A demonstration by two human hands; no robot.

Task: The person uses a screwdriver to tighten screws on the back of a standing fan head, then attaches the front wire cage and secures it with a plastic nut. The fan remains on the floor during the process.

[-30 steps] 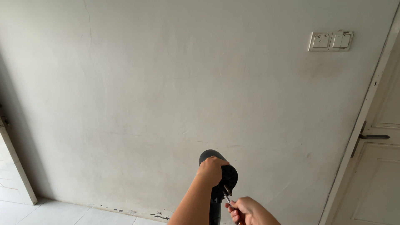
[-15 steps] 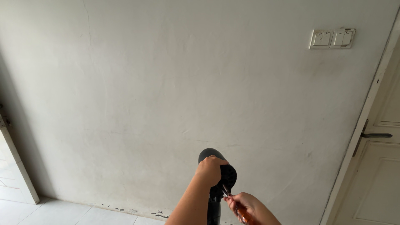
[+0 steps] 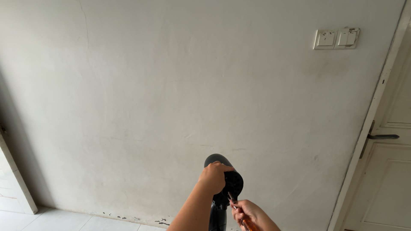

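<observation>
Black plastic motor housing (image 3: pixel 231 182) sits on top of a dark stand pole (image 3: pixel 217 218) low in the frame, close to the wall. Left hand (image 3: pixel 212 176) is wrapped over its top, fingers curled shut, looks like that's to keep it from twisting. Right hand (image 3: pixel 248 212) is closed around an orange-handled screwdriver (image 3: pixel 239 210), tip angled up into the housing's back. Otherwise just bare white wall (image 3: pixel 171 94), a double light switch (image 3: pixel 336 38) up high and a door (image 3: pixel 389 162) on the right, nothing in the way.

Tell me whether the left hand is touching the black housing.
Touching. The head view shows the left hand wrapped over the top of the black housing, fingers curled against it with no gap, while the right hand holds a screwdriver below.
</observation>
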